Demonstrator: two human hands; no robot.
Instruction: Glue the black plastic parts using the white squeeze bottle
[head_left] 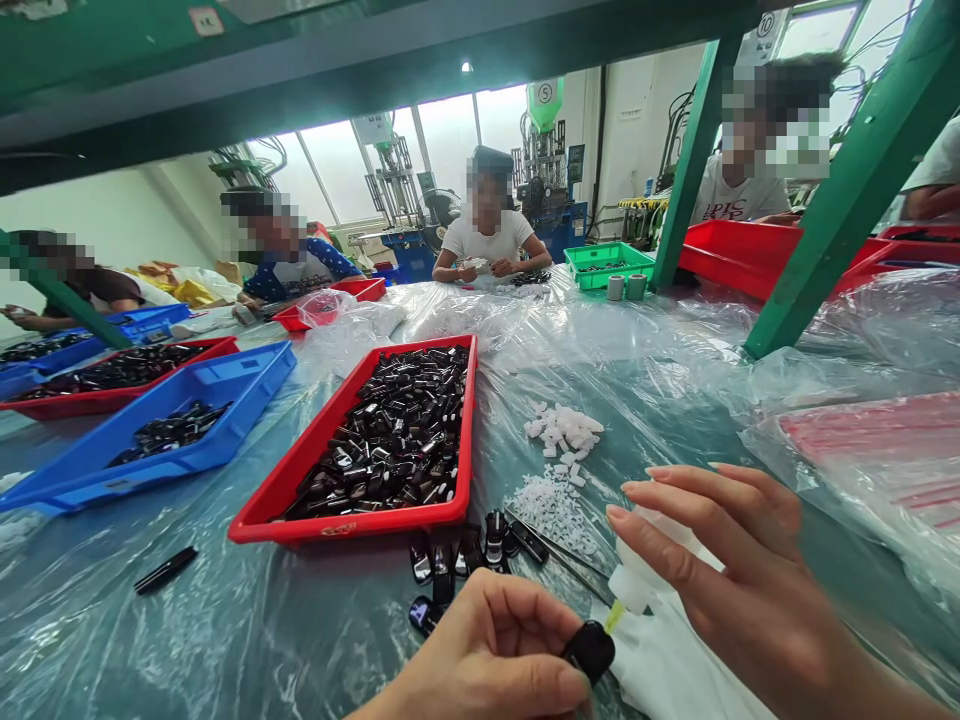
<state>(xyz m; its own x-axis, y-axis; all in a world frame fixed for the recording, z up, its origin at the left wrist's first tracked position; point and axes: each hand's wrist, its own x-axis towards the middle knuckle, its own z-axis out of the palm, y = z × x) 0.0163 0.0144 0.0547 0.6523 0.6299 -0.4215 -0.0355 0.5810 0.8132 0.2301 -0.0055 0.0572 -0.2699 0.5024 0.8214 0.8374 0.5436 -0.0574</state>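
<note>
My left hand (480,650) pinches a small glossy black plastic part (590,650) at the bottom of the view. My right hand (727,570) grips a white squeeze bottle (634,585), and its thin yellow-green nozzle (613,617) reaches the black part. A white cloth or bag (667,665) lies under my right hand. Just beyond my hands are several loose black parts (450,565), a pair of metal tweezers (562,550), and scattered small white plastic pieces (555,510). A red tray (345,527) full of black parts stands to the left of them.
Clear plastic sheeting (187,640) covers the table. Blue trays (187,440) and a red tray (120,380) hold black parts at left, with a green tray (607,265) ahead. Several co-workers (487,225) sit around the table. Green table legs (697,165) stand at right.
</note>
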